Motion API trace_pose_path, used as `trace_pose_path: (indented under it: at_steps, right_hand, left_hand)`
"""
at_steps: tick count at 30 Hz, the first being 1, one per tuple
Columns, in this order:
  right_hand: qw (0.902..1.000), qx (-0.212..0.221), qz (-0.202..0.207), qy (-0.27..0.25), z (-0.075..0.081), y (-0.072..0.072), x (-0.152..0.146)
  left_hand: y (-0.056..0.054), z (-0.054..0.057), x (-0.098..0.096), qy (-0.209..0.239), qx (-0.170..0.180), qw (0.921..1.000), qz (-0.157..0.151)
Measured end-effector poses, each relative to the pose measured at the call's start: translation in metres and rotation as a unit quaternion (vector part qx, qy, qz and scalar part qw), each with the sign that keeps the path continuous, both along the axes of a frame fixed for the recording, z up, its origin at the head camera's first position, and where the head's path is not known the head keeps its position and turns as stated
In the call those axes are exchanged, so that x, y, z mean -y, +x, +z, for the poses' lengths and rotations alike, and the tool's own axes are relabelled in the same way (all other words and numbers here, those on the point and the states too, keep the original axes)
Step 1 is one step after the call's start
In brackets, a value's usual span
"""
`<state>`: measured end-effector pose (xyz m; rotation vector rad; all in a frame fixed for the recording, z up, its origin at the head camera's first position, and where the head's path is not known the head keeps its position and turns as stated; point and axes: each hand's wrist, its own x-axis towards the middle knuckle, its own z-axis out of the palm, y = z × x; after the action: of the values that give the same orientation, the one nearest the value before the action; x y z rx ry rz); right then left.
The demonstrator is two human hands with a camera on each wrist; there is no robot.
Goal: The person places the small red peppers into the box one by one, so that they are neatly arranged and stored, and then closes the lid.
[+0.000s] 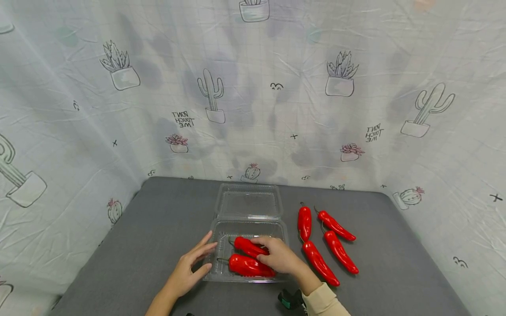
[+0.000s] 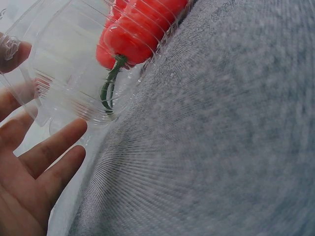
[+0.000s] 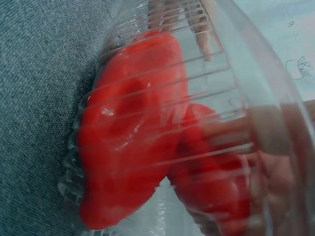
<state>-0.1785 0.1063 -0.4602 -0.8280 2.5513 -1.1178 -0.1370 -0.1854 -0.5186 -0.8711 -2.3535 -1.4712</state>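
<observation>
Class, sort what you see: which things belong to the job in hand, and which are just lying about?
Job:
box, open
far pepper, held by the right hand
near pepper, in the box
left hand, at the box
four loose peppers, probably

Lying about or backdrop:
dark item, unclear what
table
curtain

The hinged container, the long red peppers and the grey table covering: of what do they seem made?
Hinged container: probably thin plastic, clear and glossy, with moulded ribs.
Long red peppers: smooth, glossy with bright highlights; real or artificial, I cannot tell.
Grey table covering: likely fabric, matt; a fine weave shows in the left wrist view.
</observation>
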Motion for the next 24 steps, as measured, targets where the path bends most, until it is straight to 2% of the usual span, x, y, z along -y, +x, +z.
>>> trace_pose_path:
  at_steps: [9, 24]
  right_hand:
    - [0.9997, 0.008, -0.001, 0.022, 0.0009, -0.0009, 0.0010]
    - [0.9994, 0.009, 0.001, 0.034, 0.0007, -0.0019, 0.0013]
  left_hand:
    - [0.0022, 0.0028, -0.0003, 0.003, 0.017, 0.9998, 0.004]
    - [0.0016, 0.0015, -0.0004, -0.004, 0.016, 0.9998, 0.013]
